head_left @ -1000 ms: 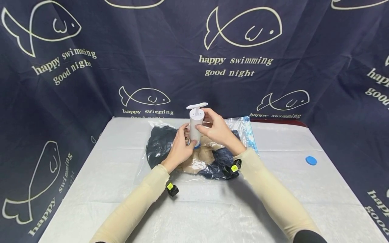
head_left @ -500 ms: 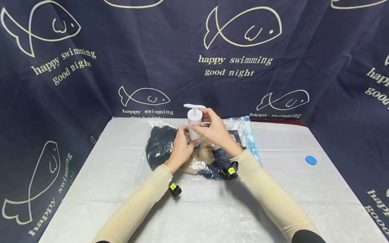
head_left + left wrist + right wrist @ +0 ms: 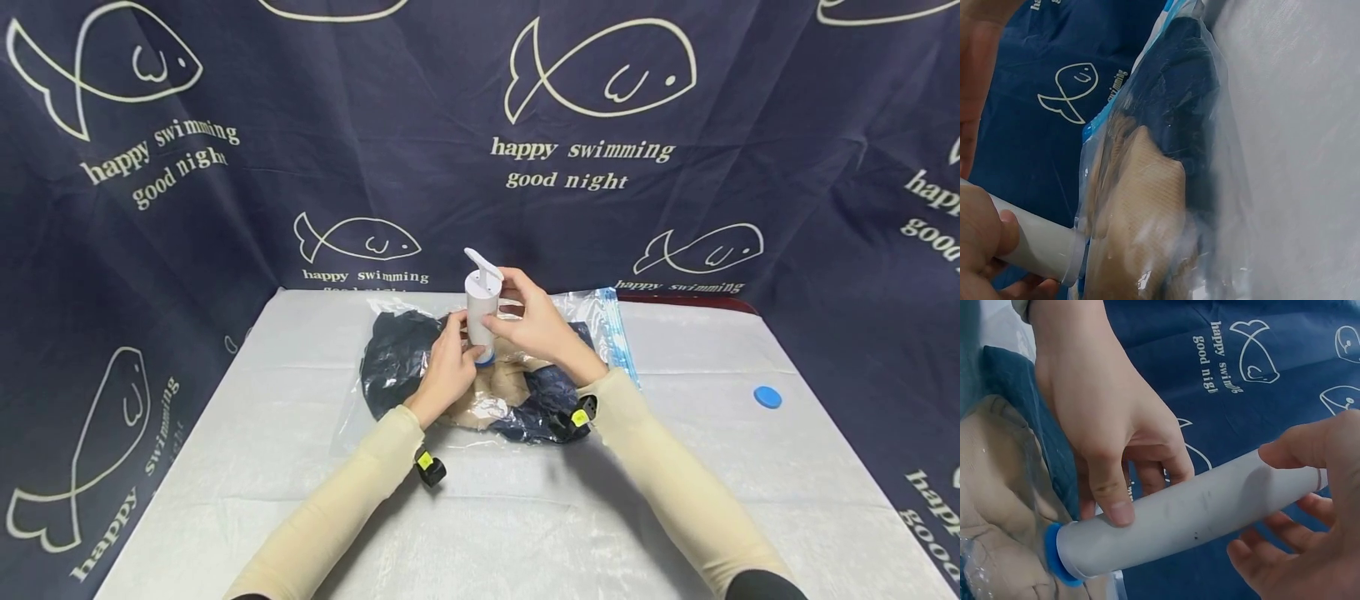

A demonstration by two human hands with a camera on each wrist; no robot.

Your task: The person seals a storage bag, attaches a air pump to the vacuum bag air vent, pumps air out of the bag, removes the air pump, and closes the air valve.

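Note:
A white hand pump [image 3: 482, 310] with a T-shaped handle [image 3: 483, 263] stands nearly upright on a clear plastic storage bag [image 3: 609, 325]. Its lower end meets a blue valve ring [image 3: 1057, 555]. Inside the bag lie dark and tan clothes [image 3: 501, 387]. My left hand [image 3: 447, 365] holds the barrel low down, thumb near the blue ring; the right wrist view shows that thumb on the white barrel. Higher up, my right hand [image 3: 538, 321] grips the barrel between thumb and fingers, below the handle. Some fingertips of both hands are hidden behind the pump.
A round blue cap [image 3: 767, 397] lies on the white-covered table [image 3: 697, 500] to the right. Behind the table hangs a dark blue fish-print curtain [image 3: 450, 183]. The bag's blue zip strip [image 3: 619, 333] is at its right end.
The pump's handle has turned about the barrel's axis, swinging from sideways to slanting. My right hand and wrist shifted left, then back right. The left hand stays at the pump's base.

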